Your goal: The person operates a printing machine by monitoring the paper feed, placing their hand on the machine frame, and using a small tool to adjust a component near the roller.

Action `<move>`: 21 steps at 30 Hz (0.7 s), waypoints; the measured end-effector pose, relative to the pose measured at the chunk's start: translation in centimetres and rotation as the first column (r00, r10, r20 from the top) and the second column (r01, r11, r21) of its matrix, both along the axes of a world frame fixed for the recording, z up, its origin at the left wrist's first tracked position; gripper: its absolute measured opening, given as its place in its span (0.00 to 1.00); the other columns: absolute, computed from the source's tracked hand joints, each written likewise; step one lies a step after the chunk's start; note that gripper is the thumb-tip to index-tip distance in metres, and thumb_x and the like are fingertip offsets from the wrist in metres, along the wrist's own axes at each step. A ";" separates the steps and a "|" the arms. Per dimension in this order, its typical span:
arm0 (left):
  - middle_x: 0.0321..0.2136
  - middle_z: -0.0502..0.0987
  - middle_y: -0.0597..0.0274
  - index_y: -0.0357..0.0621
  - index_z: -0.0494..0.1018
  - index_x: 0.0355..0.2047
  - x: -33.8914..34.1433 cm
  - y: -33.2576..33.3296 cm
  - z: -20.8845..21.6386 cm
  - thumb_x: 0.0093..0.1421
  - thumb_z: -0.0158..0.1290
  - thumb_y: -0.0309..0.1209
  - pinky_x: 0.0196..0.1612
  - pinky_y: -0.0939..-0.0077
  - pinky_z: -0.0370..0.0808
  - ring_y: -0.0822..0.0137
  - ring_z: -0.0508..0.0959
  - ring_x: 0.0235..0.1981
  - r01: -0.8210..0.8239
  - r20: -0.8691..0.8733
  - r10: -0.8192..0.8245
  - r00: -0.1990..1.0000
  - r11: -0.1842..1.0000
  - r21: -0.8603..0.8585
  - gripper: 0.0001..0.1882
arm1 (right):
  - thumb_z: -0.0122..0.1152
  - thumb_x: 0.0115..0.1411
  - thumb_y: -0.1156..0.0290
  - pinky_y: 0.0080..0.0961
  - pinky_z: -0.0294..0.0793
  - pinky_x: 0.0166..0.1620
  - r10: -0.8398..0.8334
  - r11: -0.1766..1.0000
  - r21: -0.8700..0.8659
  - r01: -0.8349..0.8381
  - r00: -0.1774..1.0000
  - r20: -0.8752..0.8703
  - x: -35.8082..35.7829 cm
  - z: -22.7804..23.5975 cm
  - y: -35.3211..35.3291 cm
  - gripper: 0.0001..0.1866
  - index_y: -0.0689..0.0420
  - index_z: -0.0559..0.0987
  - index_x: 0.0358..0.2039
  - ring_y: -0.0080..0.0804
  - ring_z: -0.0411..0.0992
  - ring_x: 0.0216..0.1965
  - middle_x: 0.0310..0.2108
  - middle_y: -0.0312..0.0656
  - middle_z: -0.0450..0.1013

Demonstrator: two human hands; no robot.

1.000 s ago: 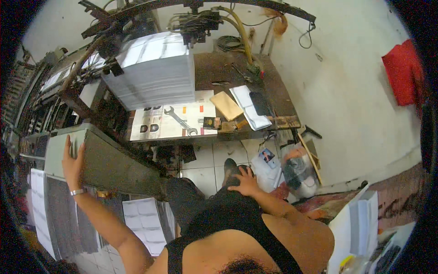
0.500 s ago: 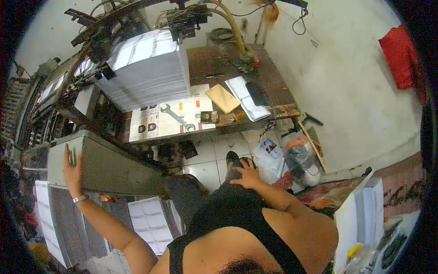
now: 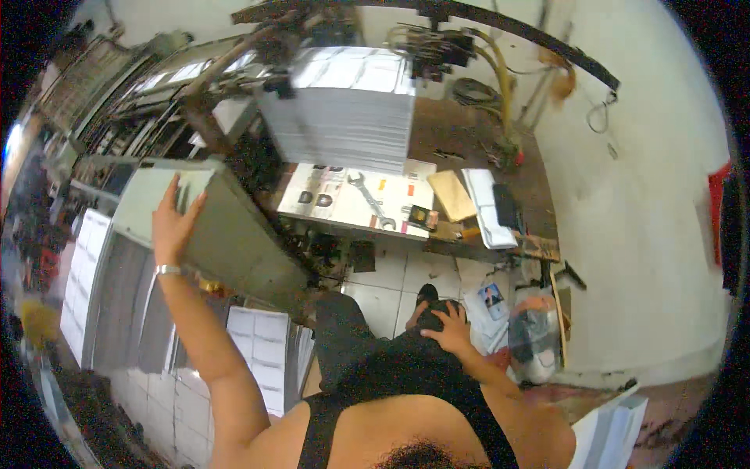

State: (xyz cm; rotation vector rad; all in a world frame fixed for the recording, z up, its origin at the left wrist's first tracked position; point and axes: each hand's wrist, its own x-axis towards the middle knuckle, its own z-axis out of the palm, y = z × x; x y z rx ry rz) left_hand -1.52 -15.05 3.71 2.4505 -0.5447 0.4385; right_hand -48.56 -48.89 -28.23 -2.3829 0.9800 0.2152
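My left hand (image 3: 175, 225) rests on the top of a grey-green metal machine housing (image 3: 246, 238), fingers stretched out and spread, with a silver band at the wrist. Nothing shows in its grip. My right hand (image 3: 448, 328) lies with fingers spread over my dark-clad knee, holding nothing. Beyond my legs stands a low wooden table (image 3: 461, 129). It carries a tall stack of paper (image 3: 344, 129), a large open-ended wrench (image 3: 370, 200) lying on a printed sheet (image 3: 312, 205), a small dark box (image 3: 423, 217), a tan pad (image 3: 451, 195) and folded white papers (image 3: 487, 211).
Printed stacks (image 3: 258, 344) stand beside my left leg, and another stack (image 3: 84, 270) is farther left. Machine arms and a yellowish hose (image 3: 500, 74) overhang the table. A plastic bag (image 3: 536, 336) sits on the tiled floor by the right wall.
The view has swung to the left, so the table and machine appear farther right in the picture. Both hands stay where they rested, on the housing and on my knee.
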 end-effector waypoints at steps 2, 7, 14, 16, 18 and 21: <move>0.60 0.73 0.42 0.44 0.66 0.67 0.2 -0.8 0.1 0.55 0.65 0.55 0.65 0.58 0.69 0.48 0.73 0.63 -0.010 -0.004 0.010 1.000 1.000 0.016 0.45 | 0.71 0.45 0.33 0.71 0.50 0.66 -0.007 1.000 -0.013 0.007 1.000 -0.008 -0.2 0.4 0.0 0.45 0.41 0.77 0.62 0.57 0.40 0.75 0.74 0.49 0.52; 0.62 0.73 0.51 0.49 0.66 0.67 -0.3 -0.1 -0.2 0.54 0.58 0.66 0.70 0.45 0.56 0.51 0.72 0.63 -0.071 0.000 0.071 0.997 0.990 0.118 0.48 | 0.72 0.45 0.35 0.60 0.55 0.68 0.021 0.998 -0.056 -0.019 0.999 0.036 -0.2 0.7 0.2 0.42 0.44 0.79 0.59 0.58 0.44 0.74 0.72 0.51 0.55; 0.61 0.73 0.51 0.49 0.67 0.67 -0.3 -0.7 -0.6 0.52 0.57 0.69 0.69 0.37 0.54 0.51 0.71 0.63 -0.095 0.085 0.084 0.993 0.987 0.131 0.50 | 0.75 0.46 0.38 0.58 0.56 0.69 0.090 0.995 -0.048 -0.084 0.989 0.121 -1.0 -2.4 -0.9 0.43 0.45 0.77 0.60 0.61 0.48 0.71 0.70 0.54 0.57; 0.61 0.74 0.52 0.50 0.67 0.67 -0.7 -0.7 -0.4 0.52 0.57 0.69 0.70 0.35 0.53 0.52 0.71 0.63 -0.099 0.060 0.092 0.994 0.986 0.134 0.49 | 0.73 0.46 0.35 0.60 0.52 0.70 0.144 0.988 -0.070 -0.136 0.983 0.111 -0.8 -2.5 -1.3 0.43 0.44 0.79 0.59 0.64 0.48 0.71 0.69 0.61 0.58; 0.61 0.74 0.52 0.51 0.67 0.66 -1.4 -0.6 0.0 0.53 0.57 0.68 0.70 0.35 0.52 0.53 0.71 0.63 -0.105 0.023 0.103 0.994 0.983 0.152 0.49 | 0.70 0.46 0.29 0.63 0.45 0.71 0.155 0.986 -0.079 -0.148 0.983 0.095 -0.7 -2.9 -1.9 0.44 0.45 0.80 0.58 0.67 0.48 0.71 0.68 0.69 0.57; 0.61 0.74 0.53 0.53 0.67 0.66 -1.8 -0.6 0.2 0.52 0.57 0.68 0.70 0.34 0.52 0.54 0.70 0.64 -0.103 0.061 0.093 0.994 0.978 0.179 0.48 | 0.69 0.45 0.28 0.63 0.44 0.71 0.157 0.987 -0.022 -0.158 0.987 -0.043 1.0 -0.9 -1.3 0.46 0.46 0.80 0.58 0.68 0.49 0.71 0.67 0.69 0.58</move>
